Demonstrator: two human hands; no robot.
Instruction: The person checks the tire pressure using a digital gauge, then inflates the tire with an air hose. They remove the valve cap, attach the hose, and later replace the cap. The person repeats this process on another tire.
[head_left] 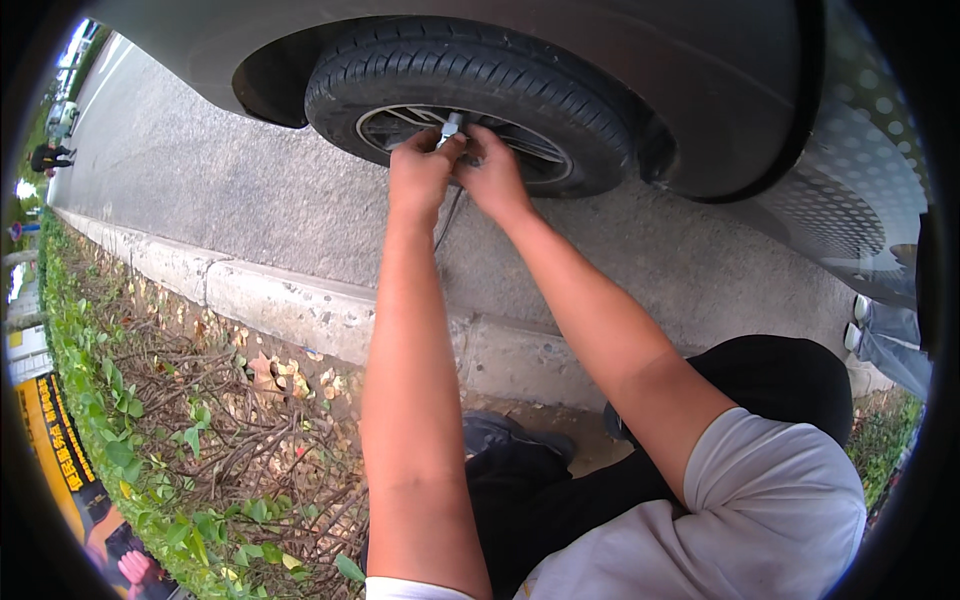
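A car wheel with a black tyre and a spoked rim stands in front of me, under a dark wheel arch. My left hand is closed, pinching a short silver metal fitting at the rim. Close beside it, my right hand has its fingers curled in toward the same spot; whatever they grip is hidden. Below both hands hangs a thin dark line like a hose, running down toward the kerb. Where it joins the fitting is covered by my fingers.
A stone kerb crosses between the road and a planted strip with twigs, fallen leaves and a green hedge. The car body overhangs at upper right. Another person is far left; someone's legs show at right.
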